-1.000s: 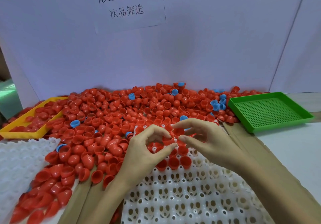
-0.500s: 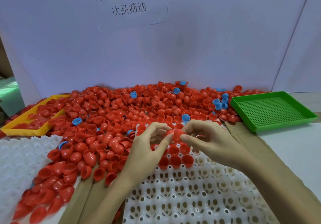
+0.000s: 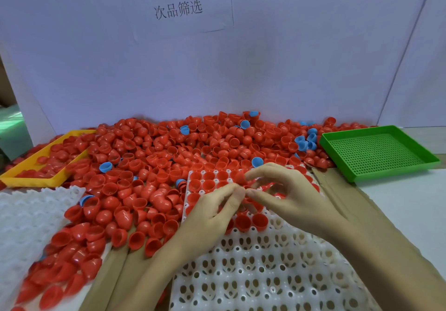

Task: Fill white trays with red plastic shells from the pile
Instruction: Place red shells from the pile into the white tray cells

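Barely started: white tray (image 3: 265,274) has its far rows filled, both hands (image 3: 255,199) pinching one red shell (image 3: 240,178) together.

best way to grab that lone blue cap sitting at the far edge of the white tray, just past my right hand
Pinch the blue cap across its round rim, thumb on one side and a finger on the other, coming down from above. It lies on top of the red shells at the white tray edge, tilted with its opening up and toward you, so the rim is exposed. The right hand looks nearest.
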Available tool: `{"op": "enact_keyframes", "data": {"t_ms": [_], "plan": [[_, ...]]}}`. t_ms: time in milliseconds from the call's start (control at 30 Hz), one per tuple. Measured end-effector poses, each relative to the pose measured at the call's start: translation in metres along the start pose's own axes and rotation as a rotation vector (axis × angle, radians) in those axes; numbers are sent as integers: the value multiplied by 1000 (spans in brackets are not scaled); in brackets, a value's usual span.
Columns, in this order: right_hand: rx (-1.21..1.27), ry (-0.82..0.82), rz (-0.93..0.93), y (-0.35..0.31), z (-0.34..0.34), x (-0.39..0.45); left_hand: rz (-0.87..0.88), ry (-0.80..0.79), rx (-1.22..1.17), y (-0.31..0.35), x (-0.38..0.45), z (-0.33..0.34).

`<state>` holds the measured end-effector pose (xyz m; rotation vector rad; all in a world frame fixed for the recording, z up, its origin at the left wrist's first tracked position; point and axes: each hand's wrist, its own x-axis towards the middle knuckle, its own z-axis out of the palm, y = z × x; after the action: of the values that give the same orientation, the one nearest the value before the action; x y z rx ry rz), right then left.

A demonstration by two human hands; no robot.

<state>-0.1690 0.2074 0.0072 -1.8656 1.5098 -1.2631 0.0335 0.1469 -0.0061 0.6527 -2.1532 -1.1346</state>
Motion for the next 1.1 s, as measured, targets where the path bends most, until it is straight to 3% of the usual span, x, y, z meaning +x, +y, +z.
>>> {"op": "enact_keyframes", "data": {"t_ms": [200, 367, 567, 667, 833, 1000, 1100], "plan": [[-155, -67, 76, 8, -22, 1, 47, 46, 225, -8, 2, -1], [-426, -294, 135, 13, -42, -3, 58, 134, 395, -16, 4, -10], [-546, -291, 119, 14, -44, -4, 128, 128, 694, -27, 6, -11], [-524, -327, 107, 13, -43, -5, 147, 94, 708, -27, 5, -10], [-523, -206, 46, 17, -37, -1, 239, -61, 683, -23, 3, -7], [-533, -283, 77, 26, -28, -2, 264, -199, 604, -25, 2, 0], [-491, -195, 46, 24, -26, 1, 260, -202, 582, -26, 2, -2]]}}
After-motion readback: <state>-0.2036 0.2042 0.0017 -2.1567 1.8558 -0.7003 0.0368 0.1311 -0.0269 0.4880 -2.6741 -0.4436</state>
